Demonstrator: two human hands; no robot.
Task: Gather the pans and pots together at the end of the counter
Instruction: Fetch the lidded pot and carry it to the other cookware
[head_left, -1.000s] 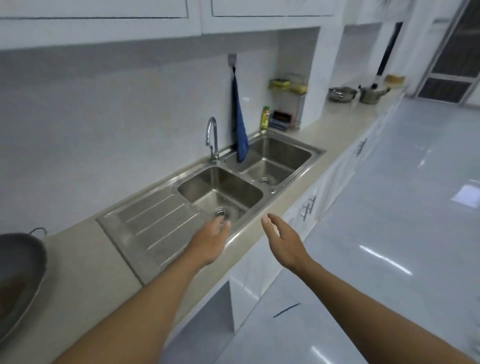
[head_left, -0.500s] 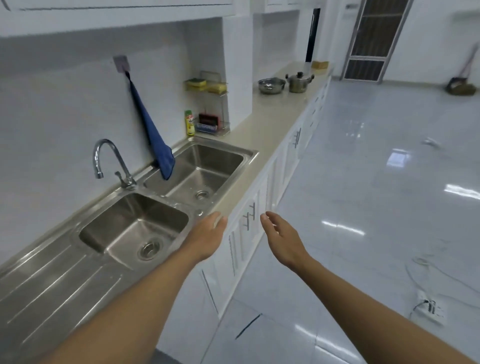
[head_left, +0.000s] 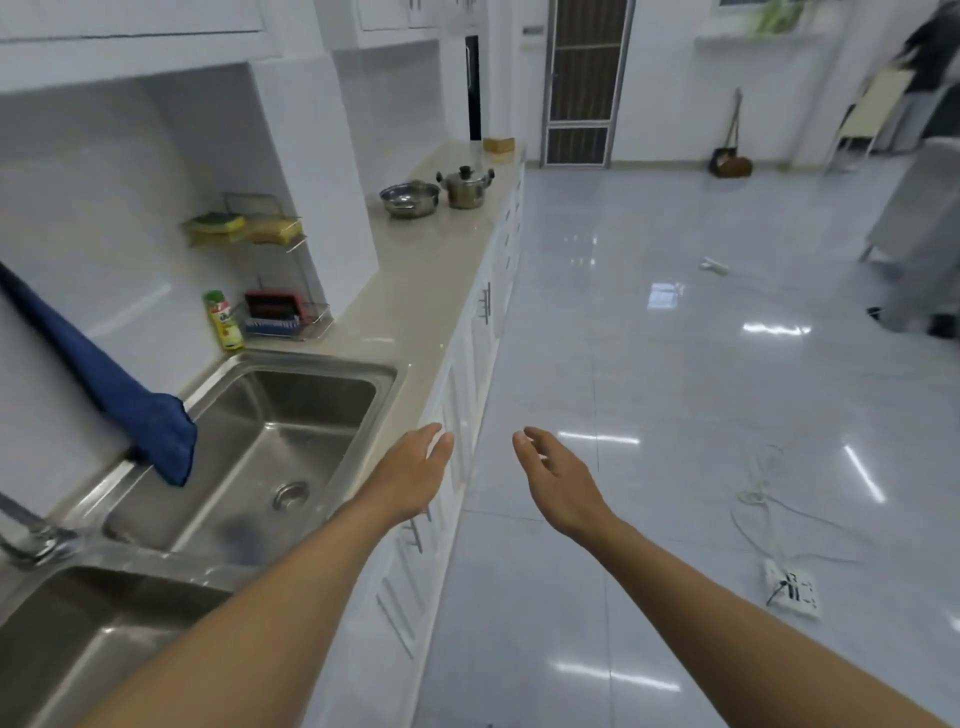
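The floor (head_left: 675, 415) is the biggest thing here, glossy pale tile running to a screen door (head_left: 582, 83), with a loose cord (head_left: 769, 514) trailing to a socket strip lying on it. That cord sits off to the right, so it looks clear of a walk along the cabinets.

The table (head_left: 415, 291) runs away from the camera along the left wall, and its long bare stretch separates the near end from the far end. The sink (head_left: 291, 415) takes up the near part, with a blue cloth (head_left: 130, 410) hanging over its back edge, probably left there to dry.

At the far end stand the task's things: a shallow pan (head_left: 409, 199) and, just beside it to the right, a lidded pot (head_left: 466, 187). Both are upright and near each other, which suggests that end is the gathering place.

A rack (head_left: 260, 270) with sponges stands against the wall by the sink, handy for washing.

The left hand (head_left: 415, 467) is loosely open and empty, over the table's front edge. The right hand (head_left: 556, 473) is likewise open and empty, over the floor. Held forward with nothing in them, they seem ready to fetch or receive something.
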